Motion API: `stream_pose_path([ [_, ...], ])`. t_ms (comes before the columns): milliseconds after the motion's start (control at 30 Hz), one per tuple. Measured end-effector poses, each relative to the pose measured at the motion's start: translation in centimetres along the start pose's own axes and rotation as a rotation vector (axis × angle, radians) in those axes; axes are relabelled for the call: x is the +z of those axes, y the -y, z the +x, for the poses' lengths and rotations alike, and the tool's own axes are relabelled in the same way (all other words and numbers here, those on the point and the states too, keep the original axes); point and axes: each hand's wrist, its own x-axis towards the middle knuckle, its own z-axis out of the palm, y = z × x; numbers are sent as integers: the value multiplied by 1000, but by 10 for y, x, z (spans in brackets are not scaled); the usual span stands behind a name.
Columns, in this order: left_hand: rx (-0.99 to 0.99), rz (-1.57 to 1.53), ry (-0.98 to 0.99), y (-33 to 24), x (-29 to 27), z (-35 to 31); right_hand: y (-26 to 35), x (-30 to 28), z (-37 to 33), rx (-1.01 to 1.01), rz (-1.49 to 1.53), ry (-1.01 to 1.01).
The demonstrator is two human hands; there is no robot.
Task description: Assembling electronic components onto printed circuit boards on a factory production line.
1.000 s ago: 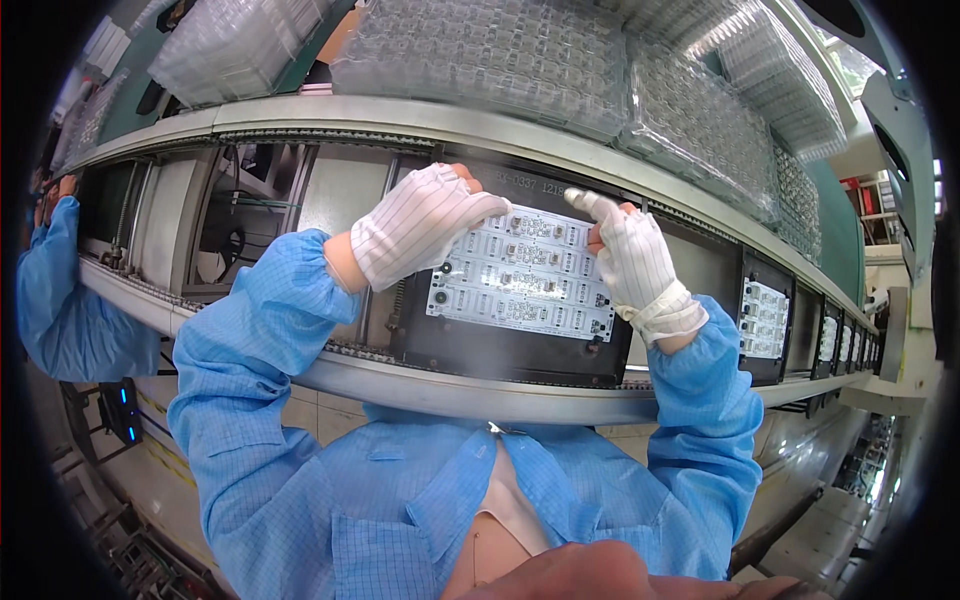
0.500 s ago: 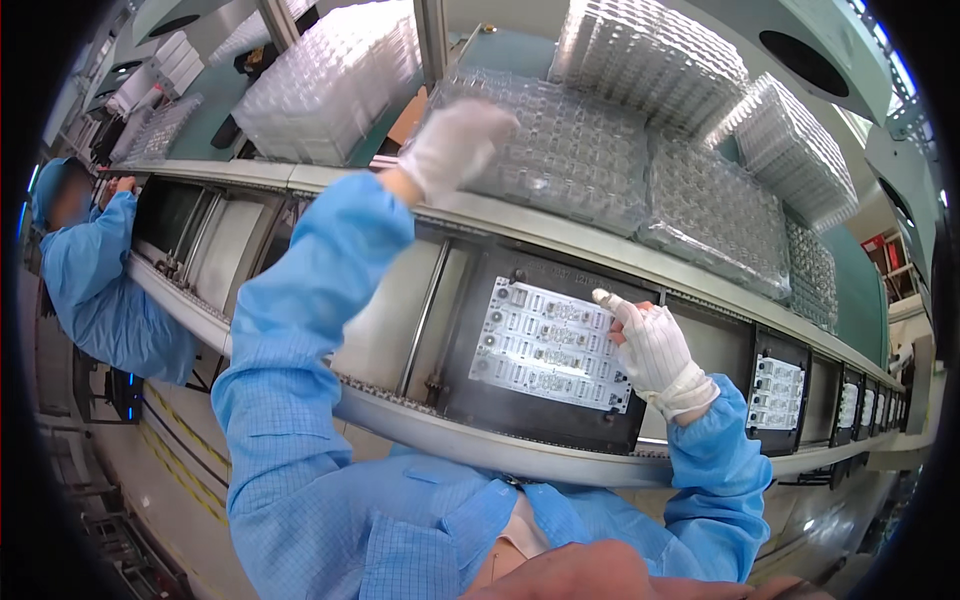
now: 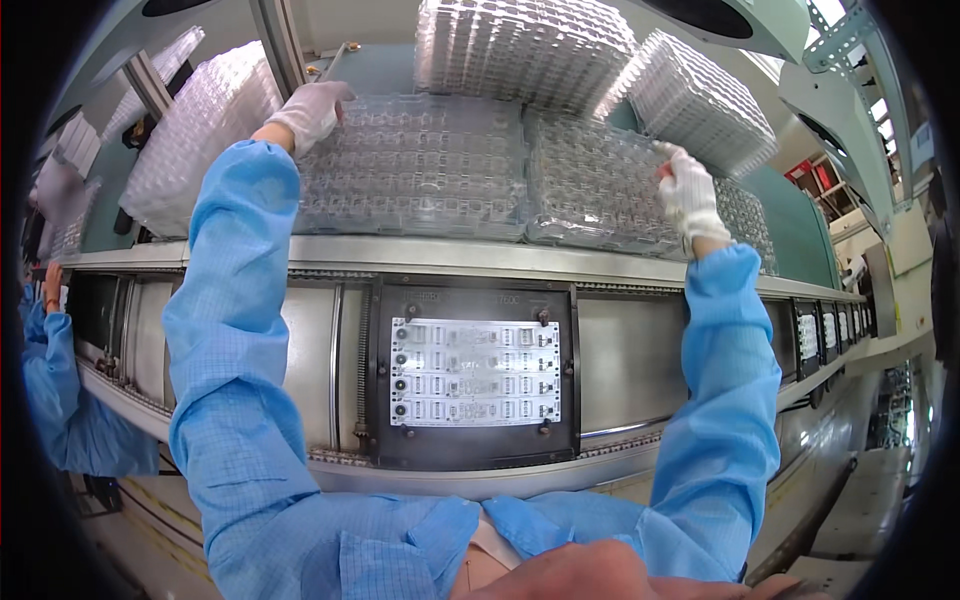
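Note:
My left hand (image 3: 312, 112), in a white glove, is at the far left corner of a clear plastic blister tray (image 3: 420, 170). Its fingers are bent together, and whatever is between them is hidden. My right hand (image 3: 690, 200), also gloved, reaches over the far right part of a second clear blister tray (image 3: 590, 185), index finger stretched out and nothing visible in its grasp. Between my forearms, a white circuit board panel (image 3: 475, 372) of several strips lies flat in a black carrier (image 3: 475, 447) on the conveyor. Neither hand touches the board.
Tall stacks of clear trays (image 3: 520, 50) stand behind and at the left. A metal rail (image 3: 460, 252) separates the trays from the conveyor. More carriers with boards (image 3: 808, 335) sit farther right on the line. At the far left, a person in blue (image 3: 60, 380) works by the conveyor.
My right hand has left the board and moved up to the trays. My left hand has reached the tray's far left corner. The view has shifted, and the board now appears farther left.

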Motion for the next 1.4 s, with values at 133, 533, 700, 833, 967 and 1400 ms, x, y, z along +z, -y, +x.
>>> stream_pose_path([
  [133,68,56,-51,20,18,0,-39,19,36,286,-122,85],
  [533,310,-250,-363,-51,-19,-83,-73,58,48,323,-273,166],
  [700,454,-339,-221,-130,-13,-170,-74,45,57,258,-161,23],
  [833,503,-296,-26,-174,5,-238,-27,41,35,118,115,-88],
  [967,522,-242,-32,-182,27,-262,67,11,-27,-3,303,-80],
  [1400,556,-31,133,-191,26,-254,133,9,-152,-170,588,-23],
])
